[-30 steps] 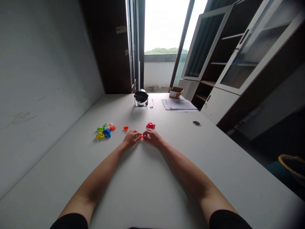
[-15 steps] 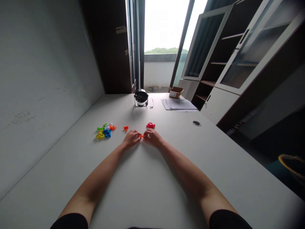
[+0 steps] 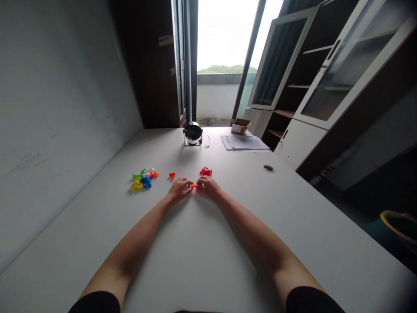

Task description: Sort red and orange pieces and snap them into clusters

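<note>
Fingertips of my left hand (image 3: pixel 180 190) and right hand (image 3: pixel 208 188) pinch a small orange plastic piece (image 3: pixel 194 185) between them above the counter (image 3: pixel 247 226). A red piece (image 3: pixel 206 171) and an orange piece (image 3: pixel 172 175) lie apart; a multicoloured heap of pieces (image 3: pixel 143 179) remains further left.

A person in short black sleeves, the left sleeve (image 3: pixel 95 302) and the right sleeve (image 3: pixel 309 301) dark, matte and plain where they enter the frame at its lower edge. Below each cuff the left arm (image 3: pixel 130 250) and right arm (image 3: pixel 257 239) are bare and slender, as are the left hand (image 3: pixel 178 190) and right hand (image 3: pixel 209 188), down to the fingers.
</note>
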